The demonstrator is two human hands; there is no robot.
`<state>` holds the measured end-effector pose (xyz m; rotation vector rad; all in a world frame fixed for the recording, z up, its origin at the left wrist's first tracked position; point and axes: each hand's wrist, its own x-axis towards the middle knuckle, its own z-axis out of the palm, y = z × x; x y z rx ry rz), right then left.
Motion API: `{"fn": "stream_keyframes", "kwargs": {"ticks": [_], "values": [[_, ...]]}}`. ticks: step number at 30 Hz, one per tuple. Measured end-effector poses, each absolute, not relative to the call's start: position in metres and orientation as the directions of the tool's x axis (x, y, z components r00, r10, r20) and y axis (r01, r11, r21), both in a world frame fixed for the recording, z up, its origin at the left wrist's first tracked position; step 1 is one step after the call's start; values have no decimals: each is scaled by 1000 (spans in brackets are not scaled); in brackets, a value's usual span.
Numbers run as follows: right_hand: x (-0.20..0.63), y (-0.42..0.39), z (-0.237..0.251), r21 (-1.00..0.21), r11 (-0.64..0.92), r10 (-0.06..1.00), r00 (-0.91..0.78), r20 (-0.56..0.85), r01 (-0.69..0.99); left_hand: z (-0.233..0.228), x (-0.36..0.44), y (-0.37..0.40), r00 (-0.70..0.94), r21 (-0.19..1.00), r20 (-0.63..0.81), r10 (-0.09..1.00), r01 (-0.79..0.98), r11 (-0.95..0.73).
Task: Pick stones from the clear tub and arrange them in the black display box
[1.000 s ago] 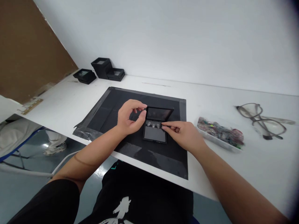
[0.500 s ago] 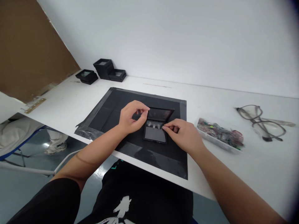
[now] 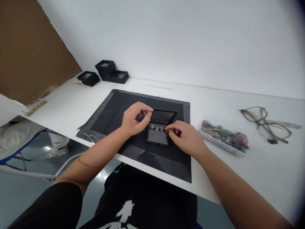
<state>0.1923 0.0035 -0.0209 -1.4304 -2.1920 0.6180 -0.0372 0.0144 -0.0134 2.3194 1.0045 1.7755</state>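
A small black hinged box [image 3: 158, 136] lies on a black mat [image 3: 114, 111], its lid [image 3: 164, 116] standing up at the back. Inside is a grey pad with a few small pale pieces [image 3: 156, 128] in a row along its far edge. My left hand [image 3: 134, 120] pinches the lid's left corner between thumb and fingers. My right hand [image 3: 186, 137] rests at the box's right side, its curled fingertips at the right end of the row. Whether they pinch a piece is hidden.
A clear tray of small mixed-colour pieces [image 3: 222, 136] lies right of the mat. Spectacles [image 3: 267, 122] lie at the far right. Three black boxes [image 3: 105, 73] stand at the back left. The white table's front edge [image 3: 154, 174] runs just above my lap.
My right hand's fingers have curled in closer over the box's right edge. My left hand stays on the lid. The view has shifted slightly.
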Motion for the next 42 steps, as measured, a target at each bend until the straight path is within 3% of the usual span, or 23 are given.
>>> {"fn": "stream_keyframes", "kwargs": {"ticks": [7,19,29,36,42], "values": [[194,7,-26,-656,364,926,-330,181,662,-14,-39,15,131,413,844,521,462,-785],[195,8,-23,-655,302,944,-314,102,693,-14,-41,14,120,427,836,535,468,-774],[193,9,-25,-531,397,915,-369,163,749,-18,-41,17,138,464,791,596,500,-732],[190,7,-25,-468,408,913,-360,194,784,-25,-41,22,104,576,660,744,566,-589],[191,7,-24,-458,389,920,-358,158,799,-26,-41,22,145,585,612,778,579,-568]]}}
